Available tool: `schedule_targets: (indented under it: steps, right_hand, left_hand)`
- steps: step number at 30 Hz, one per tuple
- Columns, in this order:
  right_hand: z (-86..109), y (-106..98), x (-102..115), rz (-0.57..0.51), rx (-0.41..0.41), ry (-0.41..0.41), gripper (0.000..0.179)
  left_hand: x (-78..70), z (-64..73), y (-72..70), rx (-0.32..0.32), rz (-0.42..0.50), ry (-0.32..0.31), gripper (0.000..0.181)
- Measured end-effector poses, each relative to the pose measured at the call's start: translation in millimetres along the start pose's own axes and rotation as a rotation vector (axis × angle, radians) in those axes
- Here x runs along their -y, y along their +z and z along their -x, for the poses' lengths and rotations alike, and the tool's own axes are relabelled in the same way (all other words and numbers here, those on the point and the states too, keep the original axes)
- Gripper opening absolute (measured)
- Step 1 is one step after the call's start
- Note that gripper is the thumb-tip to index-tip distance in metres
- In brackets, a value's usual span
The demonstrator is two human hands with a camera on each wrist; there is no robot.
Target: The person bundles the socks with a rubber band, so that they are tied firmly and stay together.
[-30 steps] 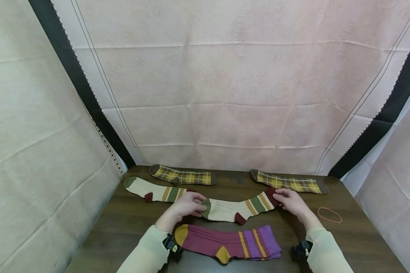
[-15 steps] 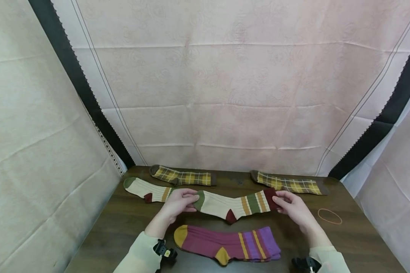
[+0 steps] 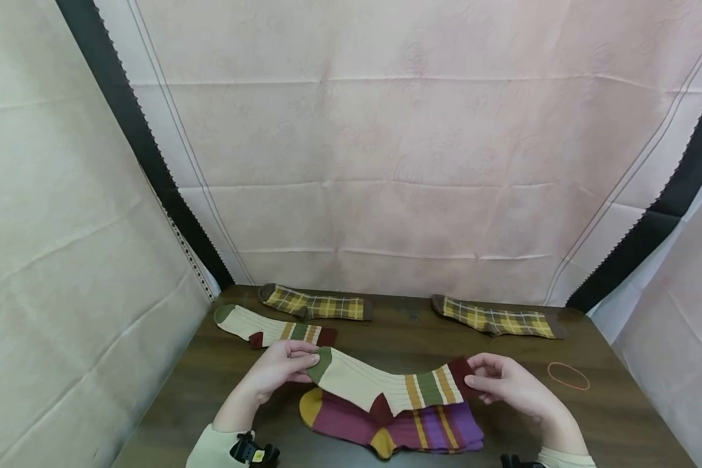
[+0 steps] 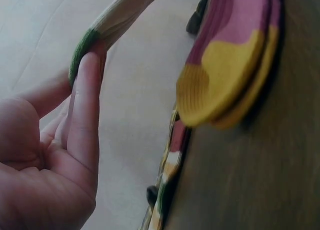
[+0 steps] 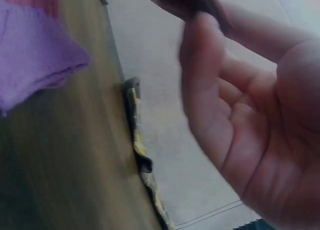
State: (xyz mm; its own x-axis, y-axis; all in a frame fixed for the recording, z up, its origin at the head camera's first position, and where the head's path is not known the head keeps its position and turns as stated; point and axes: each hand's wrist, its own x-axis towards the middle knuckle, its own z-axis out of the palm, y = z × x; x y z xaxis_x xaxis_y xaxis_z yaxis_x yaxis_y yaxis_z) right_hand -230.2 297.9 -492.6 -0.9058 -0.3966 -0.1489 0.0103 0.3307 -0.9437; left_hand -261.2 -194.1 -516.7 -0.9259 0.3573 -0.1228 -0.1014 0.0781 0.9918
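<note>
A cream sock (image 3: 359,380) with green toe, dark red heel and striped cuff is stretched between both hands, raised off the table. My left hand (image 3: 281,367) pinches its green toe between thumb and fingers; the left wrist view shows this green toe (image 4: 86,52) up close. At the dark red cuff, my right hand (image 3: 506,383) pinches the other end. Below and partly covered by it lies a pair of purple socks (image 3: 342,419) with yellow toes and heels, stacked on the table. The matching cream sock (image 3: 257,326) lies flat, behind the left hand.
Two yellow plaid socks lie along the table's back edge, one plaid sock (image 3: 322,305) left and another plaid sock (image 3: 497,318) right. An orange rubber band (image 3: 569,376) rests on the wooden table (image 3: 614,416) at right. Pale cloth walls (image 3: 398,162) stand behind and at the sides.
Both hands have drawn the held cream sock toward the person and slightly left, so it now overlaps the purple socks. The cuff of the other cream sock has come into sight.
</note>
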Motion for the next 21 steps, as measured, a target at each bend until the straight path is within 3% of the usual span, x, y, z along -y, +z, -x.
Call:
schedule_targets:
  steps: [8,21]
  right_hand:
    - [6.5,3,3,0.025,0.144,-0.021,0.029]
    - [8.4,3,-7,-0.020,0.211,-0.001,0.027]
  left_hand:
    - [-0.1,10.0,-6.1,0.071,-0.035,-0.027,0.036]
    - [-2.8,16.3,-8.4,0.170,-0.067,-0.085,0.022]
